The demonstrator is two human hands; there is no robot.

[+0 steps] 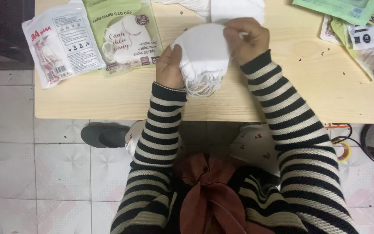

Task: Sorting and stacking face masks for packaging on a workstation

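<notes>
Over pale wooden table (109,99) and tiled floor (31,164), both hands pinch white masks (204,52).

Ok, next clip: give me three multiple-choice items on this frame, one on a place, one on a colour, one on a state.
1. Where do the two flat mask packets lie?
A. On the floor tiles
B. On the wooden table, to the left of the hands
C. In the person's lap

2. What colour is the stack of face masks?
A. White
B. Blue
C. Black

3. How is the stack held?
A. Lying untouched on the table
B. By one hand only
C. Between both hands

Answers: 1 B, the packets rest on the wooden table at its left end. 2 A, masks and ear loops are white. 3 C, the left hand and right hand grip opposite sides.
</notes>
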